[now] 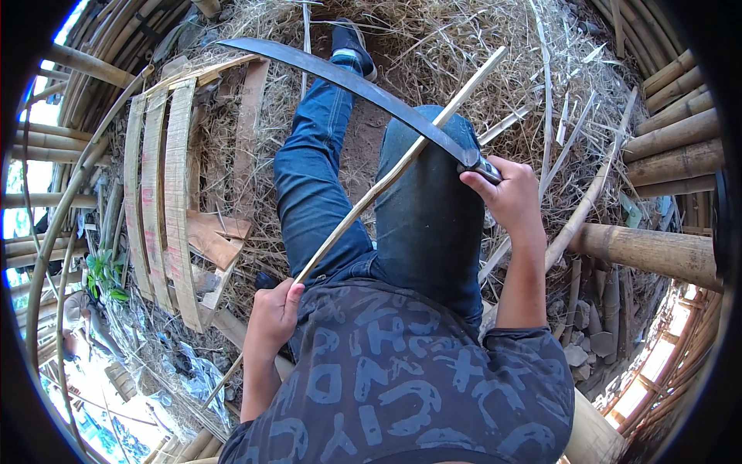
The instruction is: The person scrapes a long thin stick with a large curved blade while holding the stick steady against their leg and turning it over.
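Observation:
A long, slightly crooked pale stick (pixel 349 220) slants across my lap, its lower end in the closed fingers of my left hand (pixel 272 317) beside my hip. My right hand (pixel 512 193) is wrapped round the short dark handle of a long curved machete (pixel 332 73), thumb along the grip. The blade stretches up and left, its tip above my left shin. Blade and stick cross over my right knee (pixel 429 209), near the stick's upper part; whether the edge bites into the wood I cannot tell.
Left of my legs lies a slatted wooden pallet (pixel 179 193) with a broken board (pixel 219 238). Dry straw (pixel 448 39) and split strips cover the ground ahead. A thick bamboo pole (pixel 649 251) juts in from the right, near broken stones (pixel 583 348). Bamboo walls curve round both sides.

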{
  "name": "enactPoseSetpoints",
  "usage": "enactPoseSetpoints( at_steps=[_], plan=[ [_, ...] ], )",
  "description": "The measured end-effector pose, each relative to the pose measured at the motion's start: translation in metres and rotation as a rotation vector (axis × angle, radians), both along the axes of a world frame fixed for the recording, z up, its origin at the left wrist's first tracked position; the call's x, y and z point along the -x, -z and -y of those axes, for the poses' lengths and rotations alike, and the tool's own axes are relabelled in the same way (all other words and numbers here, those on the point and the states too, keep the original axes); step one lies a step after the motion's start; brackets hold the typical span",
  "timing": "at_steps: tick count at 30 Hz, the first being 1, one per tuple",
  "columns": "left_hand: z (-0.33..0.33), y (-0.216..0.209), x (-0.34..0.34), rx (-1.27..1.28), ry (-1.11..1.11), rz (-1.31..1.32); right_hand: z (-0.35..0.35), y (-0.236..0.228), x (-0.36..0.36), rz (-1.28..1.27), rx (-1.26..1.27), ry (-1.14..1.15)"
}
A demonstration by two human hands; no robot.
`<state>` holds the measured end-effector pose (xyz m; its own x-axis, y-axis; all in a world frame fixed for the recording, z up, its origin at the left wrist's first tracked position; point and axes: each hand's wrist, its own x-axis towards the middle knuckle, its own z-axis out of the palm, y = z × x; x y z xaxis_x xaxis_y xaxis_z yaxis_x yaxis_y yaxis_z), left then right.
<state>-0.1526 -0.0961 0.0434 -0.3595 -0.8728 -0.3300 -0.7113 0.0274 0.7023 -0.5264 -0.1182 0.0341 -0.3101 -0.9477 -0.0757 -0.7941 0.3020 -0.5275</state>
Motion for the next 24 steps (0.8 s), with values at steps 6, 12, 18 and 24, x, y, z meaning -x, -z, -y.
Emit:
enactPoseSetpoints(
  at_steps=[6,12,18,24],
  plan=[
    [-0.003,-0.003,-0.002,0.017,0.003,0.021,0.0,0.003,-0.003,-0.006,0.009,0.024],
    [-0.01,-0.003,-0.011,0.005,-0.015,0.018,0.0,0.004,-0.003,0.038,0.021,0.047],
    [-0.015,0.001,-0.019,-0.016,-0.013,-0.018,-0.001,0.003,-0.004,0.033,0.013,0.063],
    [-0.019,0.0,-0.03,-0.024,-0.027,-0.007,-0.002,0.002,-0.005,0.039,0.001,0.078]
  ],
)
